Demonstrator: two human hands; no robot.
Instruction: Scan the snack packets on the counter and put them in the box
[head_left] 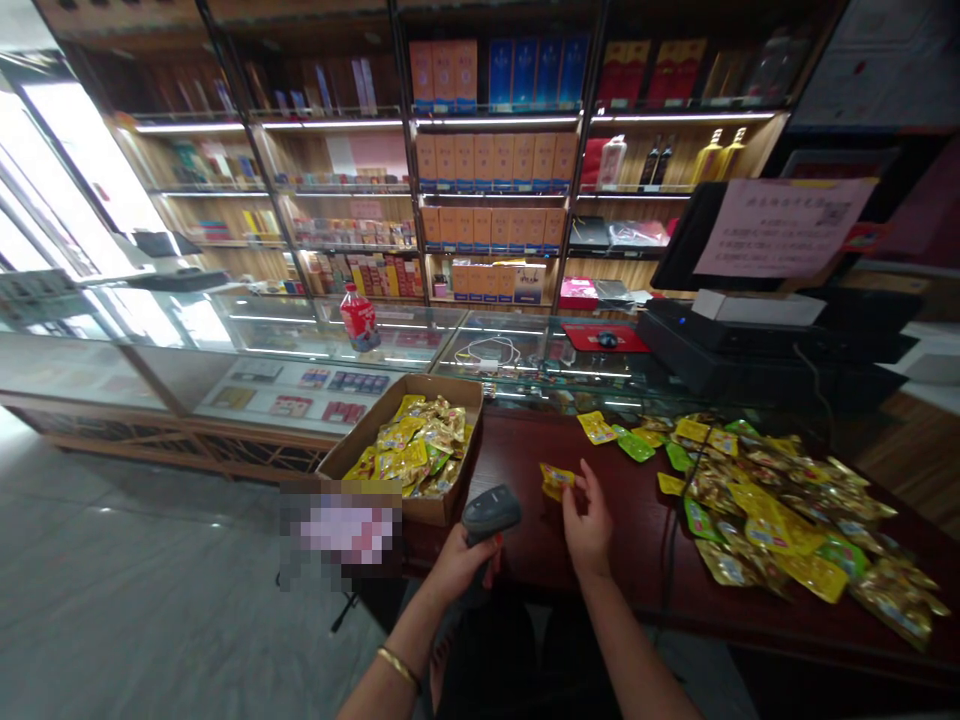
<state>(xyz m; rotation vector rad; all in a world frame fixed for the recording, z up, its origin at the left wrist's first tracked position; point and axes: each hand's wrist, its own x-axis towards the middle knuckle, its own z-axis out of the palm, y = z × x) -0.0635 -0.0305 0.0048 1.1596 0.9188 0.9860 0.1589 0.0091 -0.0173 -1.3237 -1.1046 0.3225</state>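
Note:
My left hand (pixel 465 562) is wrapped round the grip of a dark grey handheld barcode scanner (pixel 491 510), its head tilted toward the right. Between the thumb and fingers of my right hand (pixel 589 520) is a small yellow snack packet (pixel 556 481), held just above the dark red counter (pixel 517 440). Left of the scanner stands an open cardboard box (pixel 442 512) with many yellow, gold and green packets (pixel 405 445) in it. A large loose pile of similar packets (pixel 780 510) covers the counter's right side.
Behind the counter runs a glass display case (pixel 420 340) bearing a red-labelled bottle (pixel 360 318), a white cable (pixel 487 350) and a mouse (pixel 607 341) on a red mat. A monitor (pixel 690 235) stands back right. A dark cable (pixel 673 530) crosses the counter by the pile.

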